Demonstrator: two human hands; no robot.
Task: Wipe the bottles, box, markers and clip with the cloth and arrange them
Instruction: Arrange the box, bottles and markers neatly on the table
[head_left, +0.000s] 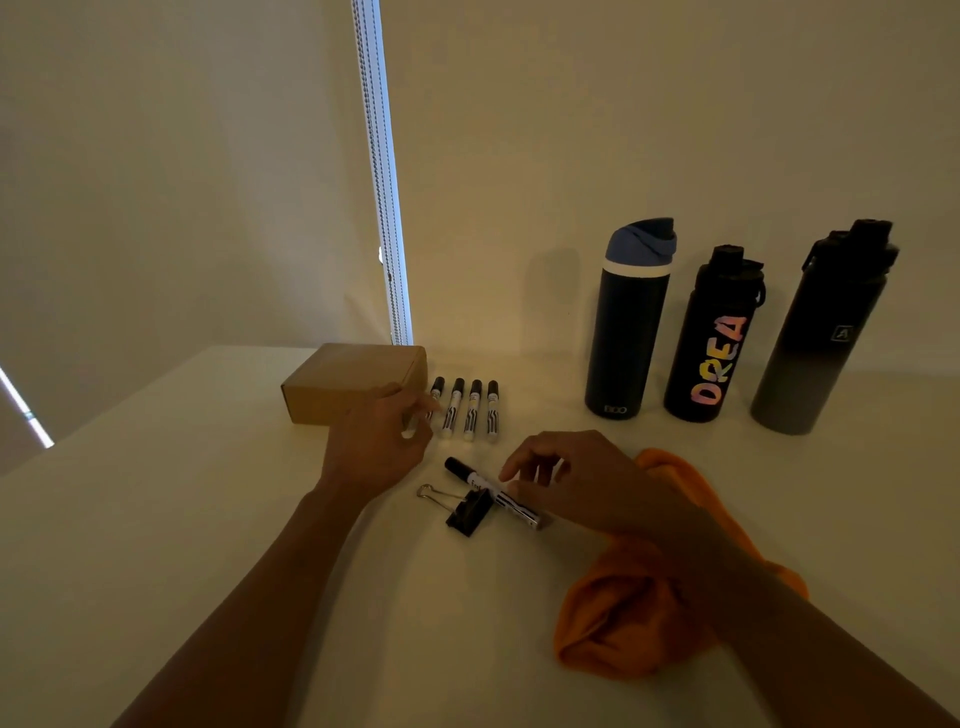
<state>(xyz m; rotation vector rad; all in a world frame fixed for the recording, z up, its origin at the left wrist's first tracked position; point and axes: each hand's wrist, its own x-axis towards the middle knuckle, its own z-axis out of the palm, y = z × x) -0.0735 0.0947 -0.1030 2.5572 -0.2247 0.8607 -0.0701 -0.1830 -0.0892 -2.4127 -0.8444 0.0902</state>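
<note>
Three dark bottles (628, 332) (711, 343) (815, 338) stand upright at the back right. A brown cardboard box (353, 382) lies at the back left. Beside it, several black-capped white markers (474, 410) lie in a row. My left hand (374, 441) pinches the lower end of the leftmost marker (436, 387) and hides its barrel. One loose marker (475, 478) lies slanted across a black binder clip (467, 512). My right hand (566, 478) pinches this marker at its middle with curled fingertips. The orange cloth (649, 597) lies crumpled under my right forearm.
The white table (208, 519) ends at a left edge running back towards the wall. A window-blind bead chain (387, 234) hangs behind the box. The light is dim.
</note>
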